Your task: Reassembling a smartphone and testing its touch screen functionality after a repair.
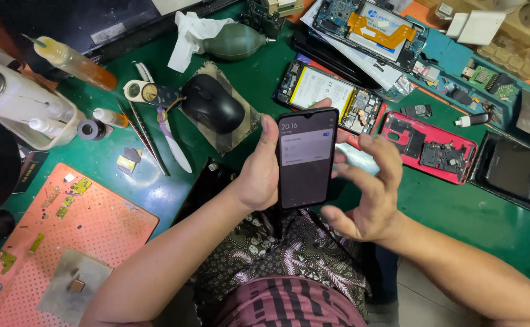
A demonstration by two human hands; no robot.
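Head view: I see the left hand (pixel 259 172) with fingers (pixel 269 130) clasped around one dark phone (pixel 305 158), holding it upright over the lap with its screen lit. The right hand (pixel 371 194) hovers just beside it, fingers (pixel 379 150) spread and loose, gripping nothing. Moving outward on the green worktop (pixel 452 212), I count two opened phones, one with a white battery (pixel 328 97) and one red (pixel 428 147), plus one black mouse (pixel 212 103) and one orange mat (pixel 59 242).
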